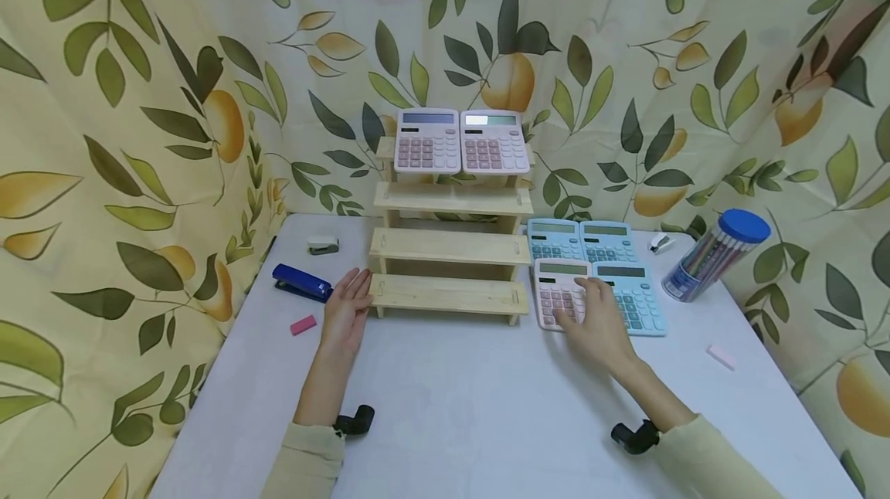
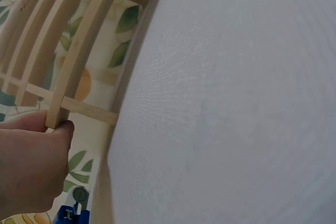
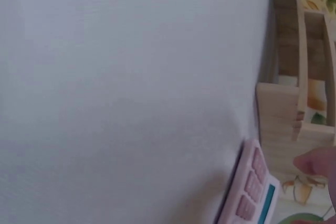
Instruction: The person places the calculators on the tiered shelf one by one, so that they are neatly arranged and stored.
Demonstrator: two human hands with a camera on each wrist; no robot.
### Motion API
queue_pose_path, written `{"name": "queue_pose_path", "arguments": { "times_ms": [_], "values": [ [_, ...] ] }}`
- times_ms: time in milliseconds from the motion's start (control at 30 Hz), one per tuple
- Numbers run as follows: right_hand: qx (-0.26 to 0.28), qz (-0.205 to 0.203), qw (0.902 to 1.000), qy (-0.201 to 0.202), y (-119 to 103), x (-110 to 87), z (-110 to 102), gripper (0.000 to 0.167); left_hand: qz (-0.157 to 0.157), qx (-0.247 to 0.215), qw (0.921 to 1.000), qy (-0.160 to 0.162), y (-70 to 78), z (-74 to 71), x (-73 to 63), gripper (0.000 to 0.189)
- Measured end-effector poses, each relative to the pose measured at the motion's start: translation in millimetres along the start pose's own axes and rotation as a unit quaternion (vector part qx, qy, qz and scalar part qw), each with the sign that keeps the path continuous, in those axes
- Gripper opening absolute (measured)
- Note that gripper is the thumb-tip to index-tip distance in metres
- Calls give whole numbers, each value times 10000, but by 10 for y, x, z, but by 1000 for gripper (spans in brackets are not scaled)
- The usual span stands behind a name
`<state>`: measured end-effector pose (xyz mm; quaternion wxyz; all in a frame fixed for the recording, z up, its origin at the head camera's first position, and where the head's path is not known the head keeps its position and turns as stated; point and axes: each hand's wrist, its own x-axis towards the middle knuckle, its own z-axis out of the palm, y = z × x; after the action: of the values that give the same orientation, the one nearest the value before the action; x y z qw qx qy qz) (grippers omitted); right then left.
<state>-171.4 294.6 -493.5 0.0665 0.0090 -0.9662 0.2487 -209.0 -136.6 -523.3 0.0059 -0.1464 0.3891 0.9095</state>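
A four-step wooden shelf (image 1: 450, 294) stands mid-table, with two pink calculators (image 1: 427, 140) side by side on its top step. My left hand (image 1: 348, 307) is at the left end of its lowest board, and the left wrist view shows thumb and finger pinching the board end (image 2: 56, 114). Over a pink calculator (image 1: 552, 302) right of the shelf, my right hand (image 1: 598, 321) spreads its thumb and fingers. The right wrist view has a fingertip (image 3: 314, 161) apart from that calculator's edge (image 3: 247, 182). Blue calculators (image 1: 606, 242) lie behind and beside it.
Left of the shelf lie a blue stapler (image 1: 300, 283), a pink eraser (image 1: 303, 325) and a small stapler (image 1: 323, 245). At the right are a blue-lidded tub of pens (image 1: 712, 259), a small white item (image 1: 660, 242) and a pale eraser (image 1: 721, 357). Patterned curtains (image 1: 313, 97) enclose the table.
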Motion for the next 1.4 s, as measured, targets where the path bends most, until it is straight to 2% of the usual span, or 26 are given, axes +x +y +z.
{"name": "queue_pose_path", "arguments": {
  "times_ms": [267, 633, 1200, 1400],
  "values": [
    [-96, 97, 9998, -147, 66, -39, 138, 88, -20, 69, 10000, 11, 6, 6, -1, 75],
    [-272, -176, 9992, -228, 37, -77, 248, 99, -21, 110, 9999, 34, 18, -6, 11, 75],
    [-385, -108, 9991, -103, -20, -95, 321, 101, -10, 153, 9998, 100, 15, -14, 15, 75],
    [-402, -101, 9991, 53, -13, -86, 347, 104, -32, 136, 9998, 130, 3, 6, 20, 75]
  ]
}}
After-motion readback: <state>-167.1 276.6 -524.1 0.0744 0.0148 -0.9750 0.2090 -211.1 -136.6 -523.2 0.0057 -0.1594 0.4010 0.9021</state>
